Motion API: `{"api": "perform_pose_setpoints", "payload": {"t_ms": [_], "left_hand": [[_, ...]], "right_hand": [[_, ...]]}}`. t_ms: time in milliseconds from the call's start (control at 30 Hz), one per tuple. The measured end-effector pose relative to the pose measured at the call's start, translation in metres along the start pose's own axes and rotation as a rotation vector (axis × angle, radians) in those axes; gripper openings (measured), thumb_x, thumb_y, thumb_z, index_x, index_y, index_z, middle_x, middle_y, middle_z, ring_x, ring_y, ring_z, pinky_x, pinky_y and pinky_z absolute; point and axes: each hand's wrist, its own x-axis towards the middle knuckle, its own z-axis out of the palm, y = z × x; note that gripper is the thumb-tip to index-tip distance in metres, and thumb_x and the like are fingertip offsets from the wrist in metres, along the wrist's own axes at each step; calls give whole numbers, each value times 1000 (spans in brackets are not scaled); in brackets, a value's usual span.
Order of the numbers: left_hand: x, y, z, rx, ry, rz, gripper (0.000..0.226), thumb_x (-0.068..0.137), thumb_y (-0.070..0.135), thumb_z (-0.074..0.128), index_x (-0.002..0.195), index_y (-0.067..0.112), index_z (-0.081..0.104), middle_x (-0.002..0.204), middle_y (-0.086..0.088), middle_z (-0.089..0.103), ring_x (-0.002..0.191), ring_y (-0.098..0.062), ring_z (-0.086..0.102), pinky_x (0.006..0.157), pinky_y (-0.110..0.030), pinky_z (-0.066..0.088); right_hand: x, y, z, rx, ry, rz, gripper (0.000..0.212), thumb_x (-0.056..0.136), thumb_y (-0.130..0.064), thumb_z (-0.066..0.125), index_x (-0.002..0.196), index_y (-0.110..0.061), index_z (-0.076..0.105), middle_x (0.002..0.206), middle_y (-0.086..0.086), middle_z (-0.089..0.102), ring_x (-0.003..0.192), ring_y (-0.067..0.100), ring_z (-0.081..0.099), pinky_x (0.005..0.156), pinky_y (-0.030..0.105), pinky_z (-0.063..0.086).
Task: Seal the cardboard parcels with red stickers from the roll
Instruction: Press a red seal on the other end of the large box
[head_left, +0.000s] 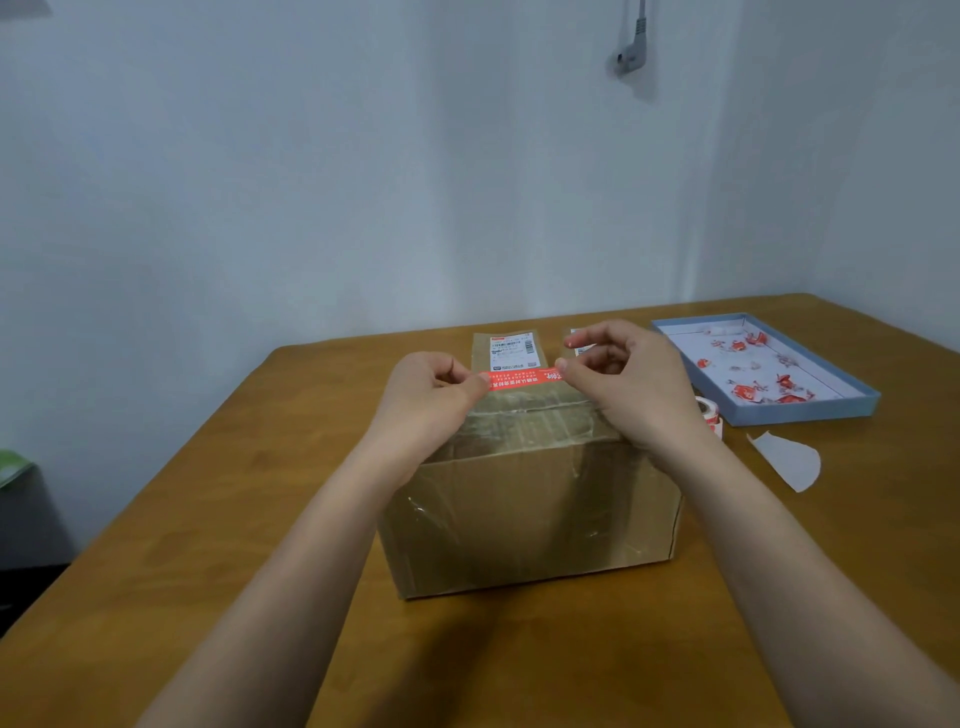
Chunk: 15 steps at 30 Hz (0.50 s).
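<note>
Where the cardboard parcel (524, 499) stands on the wooden table (208, 519), items are listed relative to it. Red sticker (521, 378): stretched flat above the parcel's far top edge, one end pinched by the left hand (431, 400), the other by the right hand (628, 384). Sticker roll (707, 410): just right of the parcel, partly hidden by the right wrist. Blue tray (810, 408): farther right, holding crumpled red-and-white scraps. White backing paper (789, 460): right of the parcel, nearer the viewer than the tray. Second labelled parcel (506, 349): behind.
</note>
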Motion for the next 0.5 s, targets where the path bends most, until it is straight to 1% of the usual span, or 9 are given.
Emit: {"api": "perform_pose_setpoints", "payload": {"t_ms": [100,167,267,333,400,500], "left_hand": [[1,-2,1,53,4,-2,22,88,22,68,81,1,68,68,-6,57,60,-15,48,55,-22,38],[1,-4,0,64,0,-10,20,87,19,70,77,2,69,67,-6,58,58,-14,48,53,-21,38],[2,-5,0,67,-1,-32,18,85,17,73,73,4,69,60,-2,54,54,-11,45,50,-19,35],[2,-5,0,71,8,-49,15,83,15,74,74,4,70,58,2,53,53,-8,44,50,-17,35],[2,-6,0,65,18,-64,12,81,13,77,77,3,72,61,4,56,56,-7,48,52,-19,38],[3,-7,1,57,33,-76,13,78,13,80,79,2,73,65,3,59,60,-6,51,54,-21,37]], "right_hand": [[-1,3,1,-53,-26,1,15,82,-14,73,91,-23,66,72,-5,66,62,-8,57,55,5,42],[-1,4,2,-87,-47,7,16,80,-13,73,88,-25,66,74,-3,68,65,-4,59,57,8,45],[-2,5,5,-126,-67,20,17,78,-16,75,87,-26,66,73,-3,69,68,5,62,66,25,53],[-2,7,7,-156,-65,7,18,77,-18,76,88,-26,65,72,-6,69,69,6,63,69,31,55],[-3,7,9,-201,-71,-3,19,77,-20,77,90,-26,65,72,-9,69,72,4,63,70,31,54],[-4,7,10,-252,-77,-3,20,77,-21,77,91,-27,64,73,-13,68,75,1,62,68,25,51]]}}
